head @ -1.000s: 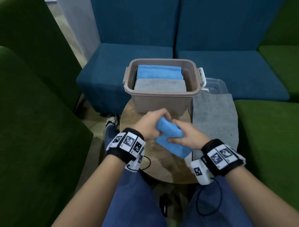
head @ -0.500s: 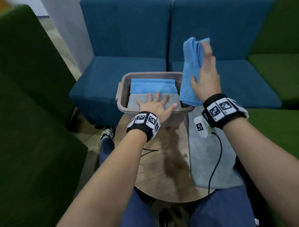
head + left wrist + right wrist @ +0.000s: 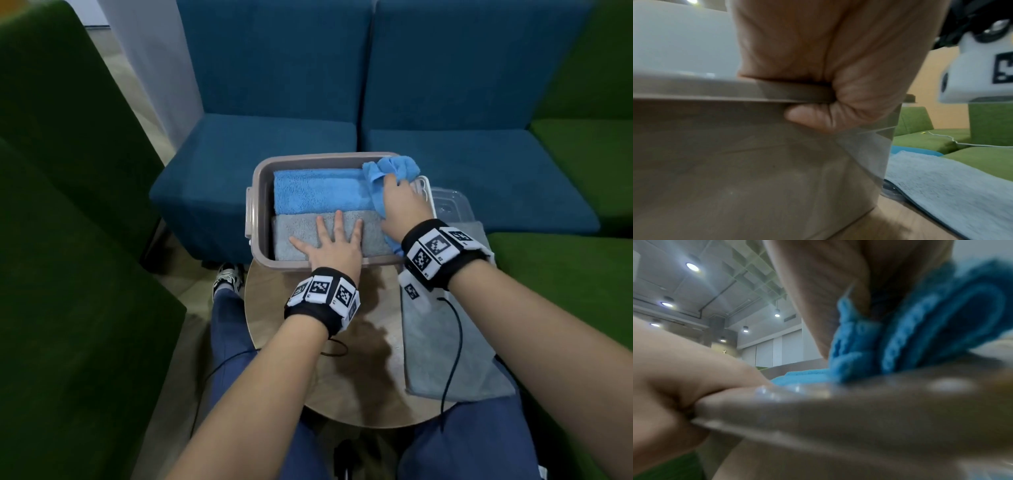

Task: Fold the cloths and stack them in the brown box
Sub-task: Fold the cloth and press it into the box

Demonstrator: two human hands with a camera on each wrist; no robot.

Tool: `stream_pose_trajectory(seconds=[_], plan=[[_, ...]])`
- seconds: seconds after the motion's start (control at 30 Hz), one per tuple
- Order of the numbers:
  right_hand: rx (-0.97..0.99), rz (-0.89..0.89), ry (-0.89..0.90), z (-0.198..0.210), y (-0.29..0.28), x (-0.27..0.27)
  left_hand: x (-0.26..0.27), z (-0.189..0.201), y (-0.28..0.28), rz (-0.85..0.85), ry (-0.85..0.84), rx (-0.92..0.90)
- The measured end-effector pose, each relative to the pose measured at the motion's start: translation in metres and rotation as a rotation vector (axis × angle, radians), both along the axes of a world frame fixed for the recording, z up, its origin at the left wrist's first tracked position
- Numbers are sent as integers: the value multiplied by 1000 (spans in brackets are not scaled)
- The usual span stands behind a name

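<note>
Cloths are sitting at several stages of the job on and above a round wooden table (image 3: 274, 318): nearest the person, a pale grey cloth (image 3: 455, 346) is lying flat along the table's right side, its near end hanging past the edge, with a black cable trailing across it. Just beyond it, the brown box (image 3: 255, 219) is standing at the table's far edge, holding a folded grey cloth (image 3: 301, 229) along its near side and a folded blue cloth (image 3: 318, 192) lying beside it along the far side, both looking plush and neatly squared. The left hand (image 3: 334, 245) is lying flat on the folded grey cloth with its fingers straight and spread, the heel of the palm pressing over the box's near rim, as the left wrist view is showing. The right hand (image 3: 399, 209) is reaching over the box's right end, its fingers gripping a bunched blue cloth (image 3: 394, 171) that is draping over the far right corner; the right wrist view is showing its rolled layers resting on the rim. Black wristbands on both wrists are carrying white tiles printed with black square code patterns; no readable writing is showing. A clear plastic lid (image 3: 452, 205) is lying just past the box's right end, and blue sofas (image 3: 342, 85) are standing beyond.
</note>
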State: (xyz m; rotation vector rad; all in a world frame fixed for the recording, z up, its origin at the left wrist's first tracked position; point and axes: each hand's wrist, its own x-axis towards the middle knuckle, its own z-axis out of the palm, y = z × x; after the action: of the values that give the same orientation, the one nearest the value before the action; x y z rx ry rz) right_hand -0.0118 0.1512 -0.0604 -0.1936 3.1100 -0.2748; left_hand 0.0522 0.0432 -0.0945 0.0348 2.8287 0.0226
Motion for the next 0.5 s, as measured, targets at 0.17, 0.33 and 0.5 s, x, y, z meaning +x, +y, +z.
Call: stream_pose_trajectory(seconds=[0.17, 0.33, 0.5], plan=[[-72, -37, -169, 2, -5, 5, 7, -2, 8, 30, 6, 18], [-118, -37, -282, 0, 1, 11, 18, -4, 13, 18, 5, 10], [-103, -23, -317, -4, -1, 15, 28, -2, 18, 33, -39, 21]])
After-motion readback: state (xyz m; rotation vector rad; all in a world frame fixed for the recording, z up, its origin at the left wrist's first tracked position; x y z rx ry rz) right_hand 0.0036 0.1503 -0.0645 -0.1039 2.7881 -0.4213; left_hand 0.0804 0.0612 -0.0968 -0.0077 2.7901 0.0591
